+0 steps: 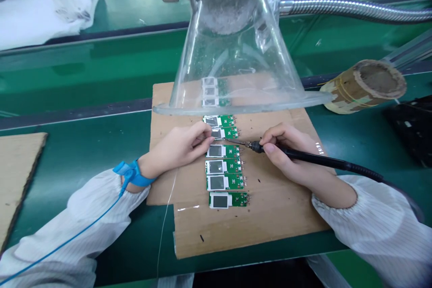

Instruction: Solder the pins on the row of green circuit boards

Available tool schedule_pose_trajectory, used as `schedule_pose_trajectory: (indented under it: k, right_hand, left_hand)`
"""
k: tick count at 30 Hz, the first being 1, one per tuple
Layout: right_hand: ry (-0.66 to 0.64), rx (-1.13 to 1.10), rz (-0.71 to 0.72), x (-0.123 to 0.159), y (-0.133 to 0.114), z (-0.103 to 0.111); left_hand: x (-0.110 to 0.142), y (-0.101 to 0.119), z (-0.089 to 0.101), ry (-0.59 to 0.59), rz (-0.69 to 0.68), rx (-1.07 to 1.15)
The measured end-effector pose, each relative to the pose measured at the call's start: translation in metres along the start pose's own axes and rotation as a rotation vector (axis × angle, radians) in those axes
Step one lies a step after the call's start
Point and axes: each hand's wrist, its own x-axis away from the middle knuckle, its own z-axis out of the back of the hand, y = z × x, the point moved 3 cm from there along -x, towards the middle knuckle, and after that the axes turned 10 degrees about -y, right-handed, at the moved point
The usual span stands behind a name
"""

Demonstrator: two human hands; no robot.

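My right hand [286,148] is closed around the black handle of a soldering iron [303,155]. The iron's thin tip points left and meets the lower edge of a green circuit board [231,132] with a small grey screen. At that board's left end, my left hand [185,144] is closed in a pinch. A thin solder wire [165,216] trails from under this hand towards the table's front edge; the part between the fingertips is hidden. Several similar boards [216,182] lie in a column on a cardboard sheet [270,216]. A blue wrist strap [137,174] circles my left wrist.
A clear fume hood [236,67] hangs over the far boards, with a metal flexible hose [351,9] beside it. At the right stand a cardboard tube [357,90] and a dark object [411,126]. Another cardboard piece [20,175] lies left; a white bag [43,13] sits behind.
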Motion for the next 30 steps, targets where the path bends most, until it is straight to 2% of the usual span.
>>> schedule_pose_trajectory:
  k: [4,8,13,19,23,30]
  right_hand:
    - [0.001,-0.009,0.008,0.000,-0.002,0.000]
    - [0.065,-0.065,0.029,0.002,-0.002,0.002]
    - [0.109,-0.159,0.005,0.004,0.002,0.003]
    - [0.220,-0.224,-0.028,-0.001,0.005,0.003]
    - [0.261,-0.187,-0.059,-0.005,0.006,0.004]
    - [0.271,-0.172,-0.073,-0.003,0.009,0.003]
  left_hand:
    - [0.001,0.000,0.001,0.011,-0.005,0.027]
    - [0.003,0.000,0.005,0.063,-0.020,0.097]
    - [0.002,-0.004,0.009,0.133,0.070,0.189]
    - [-0.001,-0.011,0.007,0.106,0.156,0.268]
    - [0.000,-0.014,0.006,0.140,0.238,0.214]
    - [0.000,-0.009,0.004,0.074,0.177,0.238]
